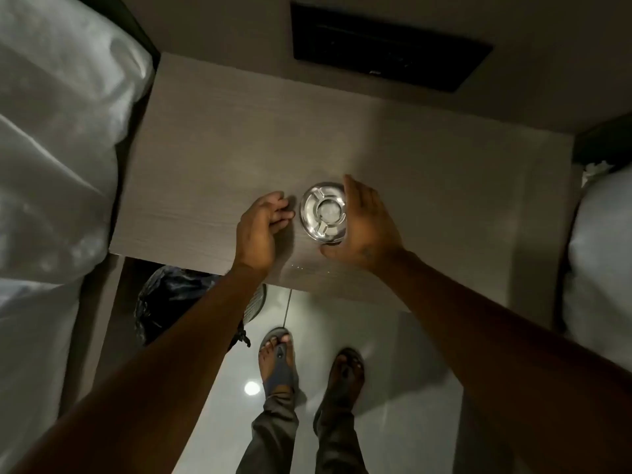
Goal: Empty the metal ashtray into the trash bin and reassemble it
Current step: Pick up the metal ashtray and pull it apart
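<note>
A round metal ashtray [324,211] with its slotted lid on sits on the wooden bedside table [212,159], near the front edge. My right hand [367,227] curves around the ashtray's right side, thumb near its front rim and fingers along its far side; whether it grips it I cannot tell. My left hand [260,227] hovers just left of the ashtray, fingers loosely curled and apart, holding nothing. The trash bin [171,299], lined with a dark bag, stands on the floor under the table's front left corner, partly hidden by my left forearm.
White bedding [51,165] fills the left side, and another white bed [602,254] lies at the right. A dark panel [390,46] is set in the wall behind the table. My sandalled feet [307,367] stand on the glossy tiled floor.
</note>
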### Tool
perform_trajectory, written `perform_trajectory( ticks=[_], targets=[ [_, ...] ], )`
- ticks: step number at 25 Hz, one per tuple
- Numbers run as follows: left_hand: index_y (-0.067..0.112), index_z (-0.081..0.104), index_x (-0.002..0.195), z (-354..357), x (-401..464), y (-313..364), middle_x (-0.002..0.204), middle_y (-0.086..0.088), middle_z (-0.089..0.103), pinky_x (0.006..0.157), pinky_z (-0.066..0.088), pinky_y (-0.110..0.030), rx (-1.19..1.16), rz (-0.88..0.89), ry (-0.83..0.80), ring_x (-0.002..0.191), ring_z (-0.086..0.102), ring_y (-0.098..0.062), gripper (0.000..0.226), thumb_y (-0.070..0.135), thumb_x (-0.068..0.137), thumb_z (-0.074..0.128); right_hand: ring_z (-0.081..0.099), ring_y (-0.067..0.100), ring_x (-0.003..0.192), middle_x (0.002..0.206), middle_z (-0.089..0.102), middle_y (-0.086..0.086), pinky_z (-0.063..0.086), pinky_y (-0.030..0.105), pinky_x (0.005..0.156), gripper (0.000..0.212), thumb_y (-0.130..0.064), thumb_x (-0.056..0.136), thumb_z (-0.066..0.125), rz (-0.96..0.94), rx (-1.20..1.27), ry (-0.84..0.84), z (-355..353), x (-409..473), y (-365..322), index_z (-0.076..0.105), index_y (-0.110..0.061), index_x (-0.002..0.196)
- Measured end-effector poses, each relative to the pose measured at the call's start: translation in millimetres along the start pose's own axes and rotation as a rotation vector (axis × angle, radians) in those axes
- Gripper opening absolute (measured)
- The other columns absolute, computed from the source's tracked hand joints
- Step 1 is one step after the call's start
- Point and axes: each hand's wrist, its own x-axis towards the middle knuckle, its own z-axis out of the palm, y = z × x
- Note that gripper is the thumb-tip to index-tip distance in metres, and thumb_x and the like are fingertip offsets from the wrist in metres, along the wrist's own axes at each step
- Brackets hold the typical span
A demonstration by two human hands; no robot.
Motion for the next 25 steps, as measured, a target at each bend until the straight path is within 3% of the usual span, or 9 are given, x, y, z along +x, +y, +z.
perform_trajectory(
  ticks=[5,11,14,17,19,22,25],
  targets=[
    [0.001,0.056,0.134,1,1,-7,0.125,-0.013,0.067,0.099,0.052,-0.032,-0.009,-0.022,-0.018,0.114,0.065,-0.028,0.058,0.034,0.089,0.040,0.031,0.032,0.138,0.154,0.034,0.014,0.029,0.044,0.113,0.135,-0.050,0.051,0.090,-0.019,-0.027,-0.001,0,10,-3,0.014,-0.007,0.155],
    [0.003,0.058,0.131,5,1,-9,0.122,-0.011,0.068,0.096,0.052,-0.029,-0.118,-0.058,-0.017,0.111,0.065,-0.021,0.063,0.040,0.082,0.043,0.036,0.032,0.133,0.148,0.039,0.013,0.034,0.043,0.109,0.127,-0.052,0.052,0.087,-0.041,-0.101,-0.031,1,17,-6,0.022,-0.008,0.152],
    [-0.001,0.055,0.136,8,0,-16,0.128,-0.015,0.065,0.098,0.052,-0.032,-0.236,-0.087,-0.006,0.119,0.062,-0.027,0.062,0.046,0.098,0.041,0.037,0.029,0.130,0.146,0.041,0.010,0.038,0.039,0.106,0.119,-0.049,0.053,0.087,-0.048,-0.025,-0.017,-6,15,-9,0.028,-0.010,0.150],
    [0.001,0.048,0.145,26,-1,-14,0.134,-0.020,0.062,0.112,0.042,-0.046,-0.600,-0.278,-0.221,0.126,0.058,-0.034,0.073,0.058,0.100,0.037,0.041,0.027,0.125,0.141,0.046,0.010,0.041,0.035,0.101,0.114,-0.047,0.052,0.087,-0.143,0.059,0.024,-17,14,-23,0.036,-0.009,0.146],
    [0.005,0.052,0.142,35,-3,-10,0.129,-0.019,0.063,0.120,0.031,-0.044,-0.776,-0.386,-0.323,0.123,0.058,-0.032,0.070,0.059,0.100,0.038,0.043,0.027,0.124,0.140,0.046,0.010,0.041,0.036,0.101,0.112,-0.047,0.053,0.087,-0.221,0.006,-0.001,-26,13,-33,0.037,-0.008,0.145],
    [0.009,0.056,0.136,34,0,-13,0.133,-0.015,0.057,0.126,0.018,-0.044,-0.837,-0.424,-0.396,0.132,0.046,-0.030,0.068,0.063,0.097,0.043,0.045,0.029,0.122,0.139,0.048,0.011,0.041,0.041,0.101,0.108,-0.049,0.056,0.086,-0.306,-0.106,-0.025,-38,15,-39,0.038,-0.006,0.144],
    [0.011,0.045,0.150,31,6,-17,0.149,-0.013,0.043,0.126,0.018,-0.047,-0.803,-0.457,-0.516,0.138,0.038,-0.029,0.082,0.070,0.092,0.044,0.047,0.029,0.122,0.139,0.049,0.011,0.041,0.041,0.100,0.107,-0.051,0.058,0.086,-0.356,-0.168,-0.046,-45,16,-37,0.040,-0.006,0.143]
  ],
)
